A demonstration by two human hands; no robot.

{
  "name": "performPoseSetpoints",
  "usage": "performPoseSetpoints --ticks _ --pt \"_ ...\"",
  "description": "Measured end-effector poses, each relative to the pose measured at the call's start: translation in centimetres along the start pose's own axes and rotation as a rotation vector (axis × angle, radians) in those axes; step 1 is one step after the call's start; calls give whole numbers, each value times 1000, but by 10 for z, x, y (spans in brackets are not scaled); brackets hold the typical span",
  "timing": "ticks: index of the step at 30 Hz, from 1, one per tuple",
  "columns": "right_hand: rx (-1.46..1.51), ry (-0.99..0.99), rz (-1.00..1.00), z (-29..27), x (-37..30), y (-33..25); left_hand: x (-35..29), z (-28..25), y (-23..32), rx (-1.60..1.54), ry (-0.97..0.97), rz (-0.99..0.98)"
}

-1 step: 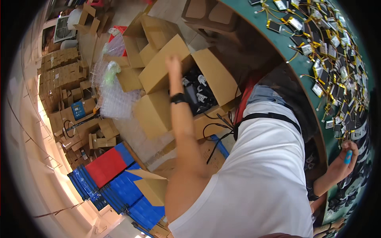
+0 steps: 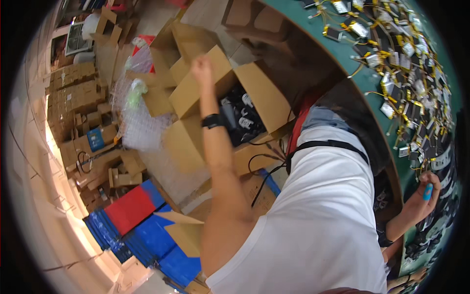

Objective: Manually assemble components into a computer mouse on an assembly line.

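Note:
My left hand [image 2: 201, 70], fingers curled closed and slightly blurred, is over the raised flap [image 2: 198, 88] of an open cardboard box [image 2: 252, 157]. What it holds, if anything, cannot be made out. Inside the box lie several black parts [image 2: 242, 115] with pale markings. At the far right my right hand [image 2: 423, 198] is bent closed at the green table [image 2: 325, 54], beside small battery packs and black parts [image 2: 443, 196]. A bright blue wrap [image 2: 428, 191] sits on one of its digits. Whatever is between its fingertips is too small to name.
Wired battery packs [image 2: 387, 88] cover much of the table. Another open carton [image 2: 171, 49], clear plastic wrap [image 2: 142, 117] and stacked boxes [image 2: 73, 103] stand left. Blue folded crates [image 2: 152, 235] lie lower left. Black cables [image 2: 262, 181] hang by the box. Another person's hand [image 2: 418, 275] shows lower right.
My left hand has moved a little up and to the left, away from the box opening. My right hand stays almost where it was, still closed.

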State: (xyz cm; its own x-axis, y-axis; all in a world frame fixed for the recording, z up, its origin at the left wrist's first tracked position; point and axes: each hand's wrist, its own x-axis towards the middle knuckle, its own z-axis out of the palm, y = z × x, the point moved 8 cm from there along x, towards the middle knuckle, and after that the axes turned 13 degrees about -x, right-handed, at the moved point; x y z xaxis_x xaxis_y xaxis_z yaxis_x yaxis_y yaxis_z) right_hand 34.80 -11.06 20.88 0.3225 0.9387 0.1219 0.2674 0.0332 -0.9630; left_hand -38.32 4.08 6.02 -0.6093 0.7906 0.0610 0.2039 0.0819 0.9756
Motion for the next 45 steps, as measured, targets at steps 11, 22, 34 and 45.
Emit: performPoseSetpoints --ticks 11,22,34,45 --pt "-151 144 40 27 -26 -21 -147 427 498 -58 -1241 1034" --pt "-444 249 -151 27 -15 -36 -285 756 403 644 -1233 1324" --pt "-438 236 -248 38 -29 -25 -315 802 357 690 -1365 1292" --pt "-500 195 -266 40 -20 -22 -285 836 383 645 -1126 765"
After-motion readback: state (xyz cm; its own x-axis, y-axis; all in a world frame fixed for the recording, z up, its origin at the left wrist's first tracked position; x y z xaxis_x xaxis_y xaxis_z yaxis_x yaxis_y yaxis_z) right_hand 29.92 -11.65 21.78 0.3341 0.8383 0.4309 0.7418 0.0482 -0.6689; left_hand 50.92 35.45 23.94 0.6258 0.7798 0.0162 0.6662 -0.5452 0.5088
